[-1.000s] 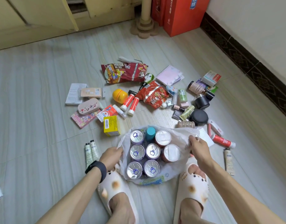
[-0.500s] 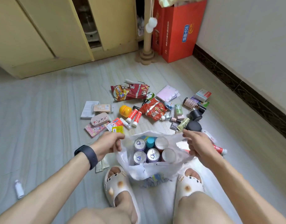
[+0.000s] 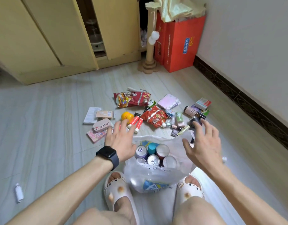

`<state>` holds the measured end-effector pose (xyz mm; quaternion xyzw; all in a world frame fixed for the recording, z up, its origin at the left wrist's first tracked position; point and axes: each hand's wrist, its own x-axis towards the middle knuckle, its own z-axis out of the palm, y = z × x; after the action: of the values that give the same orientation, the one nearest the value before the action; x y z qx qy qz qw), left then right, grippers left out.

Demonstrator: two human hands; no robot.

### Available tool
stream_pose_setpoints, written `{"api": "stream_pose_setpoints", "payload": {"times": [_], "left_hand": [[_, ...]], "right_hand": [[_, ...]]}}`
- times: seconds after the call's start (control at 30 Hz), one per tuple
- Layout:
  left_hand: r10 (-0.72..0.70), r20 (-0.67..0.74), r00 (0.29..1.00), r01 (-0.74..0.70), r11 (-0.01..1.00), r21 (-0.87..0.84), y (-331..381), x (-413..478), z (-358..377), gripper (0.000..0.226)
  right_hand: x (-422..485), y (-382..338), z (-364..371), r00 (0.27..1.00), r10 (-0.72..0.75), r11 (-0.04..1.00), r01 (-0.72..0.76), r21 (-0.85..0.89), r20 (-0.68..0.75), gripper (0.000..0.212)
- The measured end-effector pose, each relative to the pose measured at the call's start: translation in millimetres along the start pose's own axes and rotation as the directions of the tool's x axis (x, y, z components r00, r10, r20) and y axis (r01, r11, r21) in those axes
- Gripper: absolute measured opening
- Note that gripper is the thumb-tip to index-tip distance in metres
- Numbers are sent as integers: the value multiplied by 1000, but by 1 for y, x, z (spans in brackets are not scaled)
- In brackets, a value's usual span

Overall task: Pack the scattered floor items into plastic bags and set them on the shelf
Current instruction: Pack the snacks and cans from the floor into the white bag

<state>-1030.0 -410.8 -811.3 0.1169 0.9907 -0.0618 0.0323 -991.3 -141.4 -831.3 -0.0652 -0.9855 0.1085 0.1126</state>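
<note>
A clear plastic bag (image 3: 156,177) stands on the floor between my feet, holding several cans (image 3: 154,159) and a teal-capped bottle (image 3: 152,148). My left hand (image 3: 121,142), with a black watch on its wrist, hovers over the bag's left rim with fingers spread. My right hand (image 3: 204,143) hovers over the right rim, fingers spread too. Neither hand holds anything. Beyond the bag lie red snack packs (image 3: 132,99), two red tubes (image 3: 136,123), a yellow ball (image 3: 127,116), a pink case (image 3: 102,125), a notepad (image 3: 168,101) and small cosmetic bottles (image 3: 179,118).
A yellow cabinet (image 3: 50,38) with a door ajar stands at the back. A cat scratching post (image 3: 150,46) and red boxes (image 3: 180,44) stand in the corner by the right wall. A small white bottle (image 3: 19,193) lies on the floor at the left.
Both hands have let go of the bag's rim and lifted off with fingers spread. The view has risen and tilted up, showing more of the cabinet.
</note>
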Motion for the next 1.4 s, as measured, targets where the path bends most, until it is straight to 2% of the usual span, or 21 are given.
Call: {"api": "stream_pose_setpoints", "payload": {"times": [0.03,0.1,0.17,0.2,0.27,0.33,0.37,0.43,0.5,0.57,0.6,0.7,0.73,0.8,0.87,0.97,1.03,1.1,1.2,1.3,1.4], "left_hand": [[124,-12,992,-122,990,76,5,6,2,52],[300,90,950,-311,938,153,14,21,12,33],[327,251,911,-380,902,205,19,32,27,31],[310,320,895,-391,891,230,18,34,38,33],[245,434,867,-381,886,262,9,31,67,57],[206,545,813,-413,863,290,-7,17,97,94],[204,585,785,-433,856,283,-13,7,111,102],[212,623,752,-438,868,233,-24,-12,137,99],[219,608,763,-401,899,179,-28,-25,154,108],[238,593,769,-382,916,127,-28,-31,155,113],[258,583,770,-372,925,81,-27,-30,149,108],[288,461,839,-276,956,-95,-25,-21,121,76],[277,411,868,-239,960,-143,-26,-16,107,65],[223,317,922,-167,966,-195,-28,-8,76,52],[149,231,961,-105,976,-193,-36,-6,43,53],[33,133,991,-17,992,-122,-62,-5,0,57],[-89,96,991,94,994,-57,-94,-11,-25,54],[-258,108,960,263,964,-32,-130,-22,-47,53],[-485,166,858,497,867,-32,-183,-44,-59,56],[-597,240,766,620,784,-30,-225,-65,-36,56],[-637,324,699,687,725,-56,-254,-87,19,56]], "right_hand": [[3,-8,4,984,-177,984,176,-34,-16,56],[9,-19,20,869,-494,868,495,-45,37,36],[10,-26,32,761,-606,775,631,-46,233,29],[10,-21,41,723,-586,759,648,-67,366,39],[9,6,61,697,-423,771,613,-174,579,84],[-1,40,78,697,-311,772,582,-256,646,125],[-9,58,90,697,-308,779,575,-250,648,135],[-24,89,112,679,-228,805,535,-257,698,140],[-34,100,124,676,-176,851,470,-235,715,141],[-40,95,125,676,-187,891,423,-168,713,137],[-39,83,118,676,-211,897,421,-135,707,129],[-29,35,84,738,-297,904,422,-71,606,74],[-24,18,73,746,-346,899,438,-27,569,63],[-13,-15,51,733,-445,876,477,78,514,61],[-1,-52,27,707,-538,833,529,163,459,61],[17,-110,-7,651,-669,741,622,255,359,58],[26,-147,-27,604,-723,689,666,287,336,55],[32,-180,-39,555,-757,649,702,295,345,51],[34,-215,-41,472,-769,595,775,214,430,48],[28,-243,-22,404,-756,542,827,148,515,42],[17,-268,20,354,-718,551,815,178,599,48]]}}
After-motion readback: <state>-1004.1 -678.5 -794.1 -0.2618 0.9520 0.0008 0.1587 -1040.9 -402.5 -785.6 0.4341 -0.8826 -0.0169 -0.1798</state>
